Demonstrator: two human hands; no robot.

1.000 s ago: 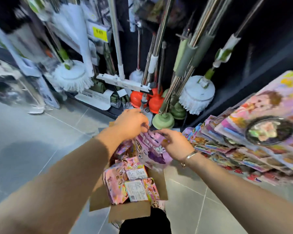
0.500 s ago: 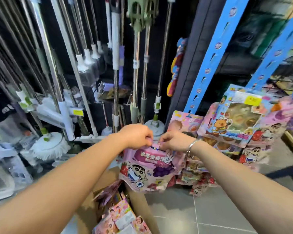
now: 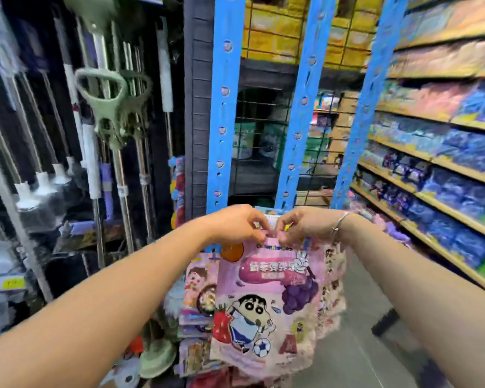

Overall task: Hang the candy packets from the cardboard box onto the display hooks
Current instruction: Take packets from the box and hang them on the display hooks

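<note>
Blue slotted uprights [image 3: 224, 107] behind, left hand [image 3: 237, 224] and right hand [image 3: 303, 225] pinching pink candy packet [image 3: 266, 298] at top edge, seemingly hung packets [image 3: 199, 292] beyond.

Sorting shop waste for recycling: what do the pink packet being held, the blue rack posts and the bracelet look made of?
The pink packet: likely thin plastic film, glossy print; it hangs limp with slight sheen. The blue rack posts: probably painted metal, punched slots along them. The bracelet: seemingly silvery metal, thin and shiny; too small to be sure.
</note>
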